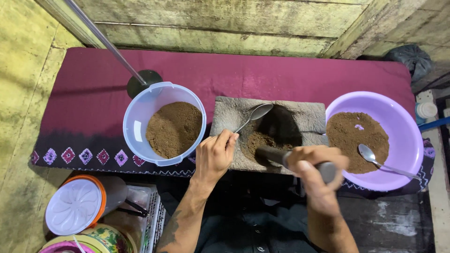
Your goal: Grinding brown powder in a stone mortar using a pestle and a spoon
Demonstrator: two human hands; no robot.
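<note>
Nearest me, below and left of the stone mortar [309,117], I saw a round white lid [74,206] with an orange rim, lying over a stack of patterned bowls [107,236]; I could make out no label on any of it.

My left hand [215,154] was closed in a pinch on the handle of a metal spoon [255,115], whose long axis ran up and to the right, bowl end pointing over the mortar's hollow. My right hand [315,171] was clenched around a dark pestle [272,155]; its long axis lay nearly level, the working end pointing left into the brown powder [258,140] in the hollow. The hand was blurred.

The mortar sat at the middle of the tabletop, on a magenta cloth [243,75] with a dark patterned hem. Just left of the mortar stood one pale blue tub [136,117] with brown powder in it. Just right of the mortar stood one lilac basin [408,136], also holding brown powder, with a second spoon [375,159] lying in it, bowl end pointing up-left, handle running out over the rim to the lower right. So I counted two spoons, two plastic containers and three heaps of powder.

Behind the tub, a metal rod [103,42] slanted up to the left from a dark round base [140,82]. Far right of the mortar, past the basin, sat a small white-capped bottle [425,111] and a dark bag [410,58].
</note>
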